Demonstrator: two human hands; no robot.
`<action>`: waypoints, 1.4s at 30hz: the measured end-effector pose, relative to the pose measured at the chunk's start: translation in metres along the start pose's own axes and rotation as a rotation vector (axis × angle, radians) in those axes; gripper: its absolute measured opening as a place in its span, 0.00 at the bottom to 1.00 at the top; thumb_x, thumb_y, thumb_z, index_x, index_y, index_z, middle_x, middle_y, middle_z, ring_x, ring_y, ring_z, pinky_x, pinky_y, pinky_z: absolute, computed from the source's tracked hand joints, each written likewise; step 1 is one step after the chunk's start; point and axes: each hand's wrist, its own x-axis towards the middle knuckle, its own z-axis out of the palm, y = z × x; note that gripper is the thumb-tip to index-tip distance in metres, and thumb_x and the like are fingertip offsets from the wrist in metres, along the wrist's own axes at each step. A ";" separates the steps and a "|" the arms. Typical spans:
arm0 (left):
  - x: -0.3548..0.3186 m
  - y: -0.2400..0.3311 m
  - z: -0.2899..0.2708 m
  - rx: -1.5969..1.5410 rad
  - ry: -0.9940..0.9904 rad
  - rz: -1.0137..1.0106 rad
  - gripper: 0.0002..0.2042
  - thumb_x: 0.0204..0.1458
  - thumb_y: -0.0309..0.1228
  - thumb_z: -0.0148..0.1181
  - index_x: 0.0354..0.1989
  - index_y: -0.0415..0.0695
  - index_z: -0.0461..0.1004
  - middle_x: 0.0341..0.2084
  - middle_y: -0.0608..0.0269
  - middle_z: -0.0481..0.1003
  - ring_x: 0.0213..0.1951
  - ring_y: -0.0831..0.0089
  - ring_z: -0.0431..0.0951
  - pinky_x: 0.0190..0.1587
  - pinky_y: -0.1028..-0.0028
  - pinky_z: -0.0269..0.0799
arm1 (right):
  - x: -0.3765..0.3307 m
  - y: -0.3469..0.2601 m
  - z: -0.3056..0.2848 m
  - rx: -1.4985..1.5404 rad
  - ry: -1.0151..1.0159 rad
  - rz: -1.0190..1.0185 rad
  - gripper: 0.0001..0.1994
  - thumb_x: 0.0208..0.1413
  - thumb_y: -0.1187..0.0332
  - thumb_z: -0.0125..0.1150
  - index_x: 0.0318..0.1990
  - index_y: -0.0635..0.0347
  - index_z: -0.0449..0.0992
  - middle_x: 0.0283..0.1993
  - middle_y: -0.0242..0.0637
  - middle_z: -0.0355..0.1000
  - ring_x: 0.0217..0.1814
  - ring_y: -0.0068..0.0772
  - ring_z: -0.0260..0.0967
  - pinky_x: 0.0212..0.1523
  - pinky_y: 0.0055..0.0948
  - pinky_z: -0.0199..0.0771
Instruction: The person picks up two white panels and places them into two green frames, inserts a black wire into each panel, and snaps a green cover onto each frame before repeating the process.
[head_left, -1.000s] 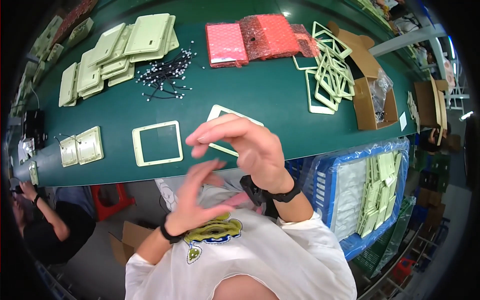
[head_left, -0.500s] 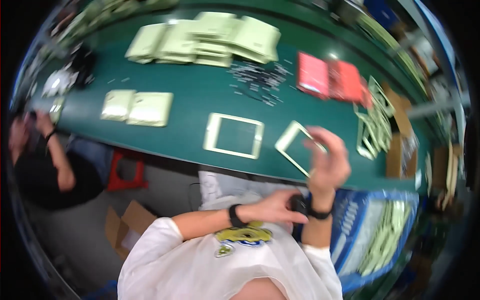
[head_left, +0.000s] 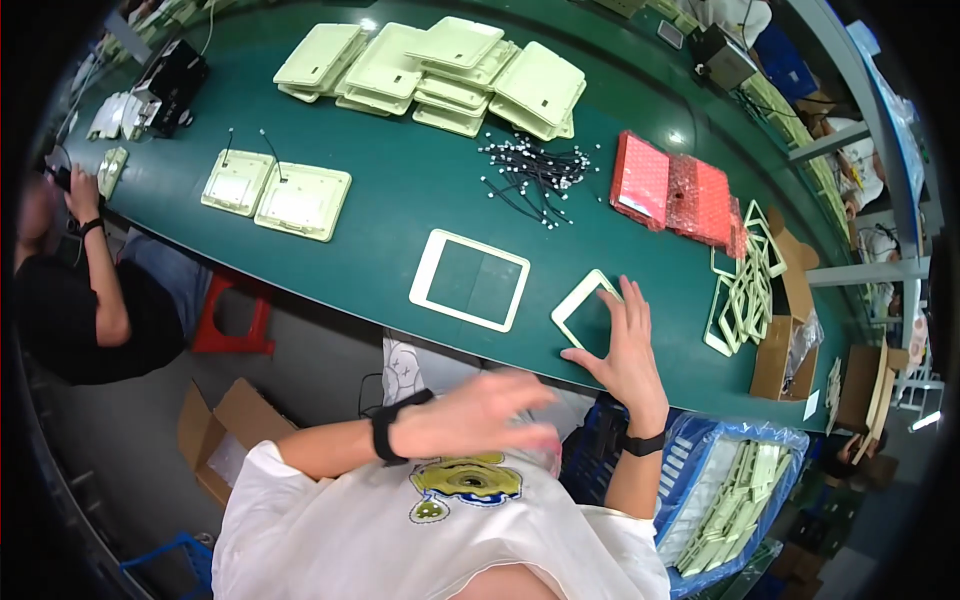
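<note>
Green surface [head_left: 400, 190] carries a small pale frame [head_left: 585, 310] at its near edge, where the right hand [head_left: 625, 345] rests flat and open on it while the left hand [head_left: 480, 415], blurred and empty at seven o'clock, seems poised to help lift it.

Stacked pale covers [head_left: 440, 65], red bubble-wrap bags [head_left: 675, 190], black cable ties [head_left: 535, 170], cardboard box [head_left: 785, 330]
</note>
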 end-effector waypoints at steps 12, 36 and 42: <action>0.089 0.000 -0.074 -0.448 0.686 -0.387 0.08 0.64 0.29 0.65 0.35 0.37 0.79 0.18 0.75 0.71 0.20 0.90 0.62 0.22 0.81 0.56 | 0.008 -0.141 0.022 0.672 -0.012 -0.353 0.25 0.47 0.72 0.79 0.53 0.64 0.76 0.56 0.49 0.77 0.49 0.49 0.78 0.48 0.39 0.80; 0.095 0.011 -0.053 -0.044 0.857 -0.169 0.07 0.64 0.27 0.64 0.33 0.39 0.76 0.14 0.75 0.67 0.17 0.90 0.59 0.21 0.80 0.53 | -0.011 -0.149 0.011 0.415 0.166 -0.395 0.20 0.45 0.67 0.74 0.44 0.63 0.74 0.45 0.43 0.79 0.33 0.36 0.73 0.35 0.35 0.68; 0.090 0.000 -0.050 0.168 0.920 -0.006 0.07 0.62 0.26 0.67 0.32 0.39 0.77 0.14 0.73 0.69 0.18 0.89 0.61 0.21 0.79 0.57 | -0.019 -0.162 0.008 0.421 0.107 -0.320 0.18 0.46 0.67 0.74 0.44 0.62 0.75 0.47 0.44 0.79 0.33 0.35 0.74 0.34 0.34 0.69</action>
